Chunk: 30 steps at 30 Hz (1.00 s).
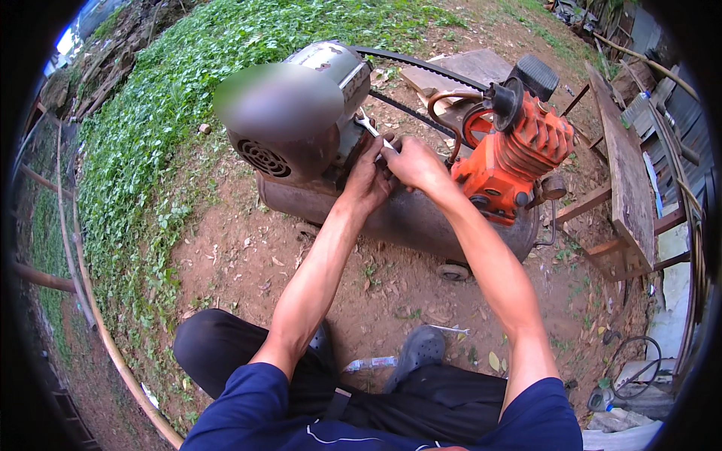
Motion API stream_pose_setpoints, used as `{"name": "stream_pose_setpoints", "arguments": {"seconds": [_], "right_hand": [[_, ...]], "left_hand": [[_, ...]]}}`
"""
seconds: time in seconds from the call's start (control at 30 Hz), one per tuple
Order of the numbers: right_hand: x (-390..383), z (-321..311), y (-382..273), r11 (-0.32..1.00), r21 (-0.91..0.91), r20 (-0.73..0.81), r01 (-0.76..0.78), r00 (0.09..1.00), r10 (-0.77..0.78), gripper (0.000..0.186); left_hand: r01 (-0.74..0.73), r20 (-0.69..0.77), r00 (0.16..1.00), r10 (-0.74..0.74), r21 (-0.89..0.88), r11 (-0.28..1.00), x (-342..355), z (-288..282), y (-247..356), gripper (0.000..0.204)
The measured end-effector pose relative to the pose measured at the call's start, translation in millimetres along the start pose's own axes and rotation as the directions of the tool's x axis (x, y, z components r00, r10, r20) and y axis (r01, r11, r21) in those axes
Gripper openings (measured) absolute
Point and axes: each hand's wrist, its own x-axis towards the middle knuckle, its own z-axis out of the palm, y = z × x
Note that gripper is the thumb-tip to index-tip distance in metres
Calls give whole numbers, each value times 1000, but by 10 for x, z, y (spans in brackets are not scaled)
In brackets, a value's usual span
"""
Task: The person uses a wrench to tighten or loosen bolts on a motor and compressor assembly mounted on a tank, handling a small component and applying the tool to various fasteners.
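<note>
My right hand (pixel 416 162) grips the handle of a silver spanner (pixel 367 122), whose open jaw points up and left beside the foot of the electric motor (pixel 322 64). Close against it, my left hand (pixel 367 180) has its fingers curled by the motor's mount; what they hold is hidden. Grey and rusty, the motor sits on a long brown air tank (pixel 421 225), with a blurred patch over part of it. To the right stands an orange compressor pump (pixel 505 167) with cooling fins. A black drive belt (pixel 421 66) runs from the motor towards the pump's wheel.
A wooden board (pixel 485 66) lies on the ground behind the belt. A wooden bench (pixel 628 173) stands at right. Green plants (pixel 143 135) grow at left beside a bamboo pole (pixel 113 346). A plastic bottle (pixel 370 364) lies between my feet.
</note>
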Motion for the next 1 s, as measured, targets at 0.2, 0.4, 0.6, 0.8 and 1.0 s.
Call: {"name": "stream_pose_setpoints", "arguments": {"seconds": [0.2,0.4,0.6,0.8,1.0], "right_hand": [[29,-38,266,887,-425,-376,183,855,-357,16],[419,22,390,824,-563,-495,71,769,-404,16],[506,3,393,741,-663,-463,101,723,-513,17],[109,72,105,705,-706,-274,74,889,-368,25],[-101,245,78,913,-323,-178,248,932,-316,28]], "left_hand": [[-62,-64,996,65,48,997,260,81,6,17],[-153,-76,985,155,34,988,516,165,-66,18],[-231,-76,964,255,235,944,510,250,-72,21],[-372,54,924,379,356,857,250,267,-80,26],[-307,-132,920,368,339,889,-9,150,-14,31]]}}
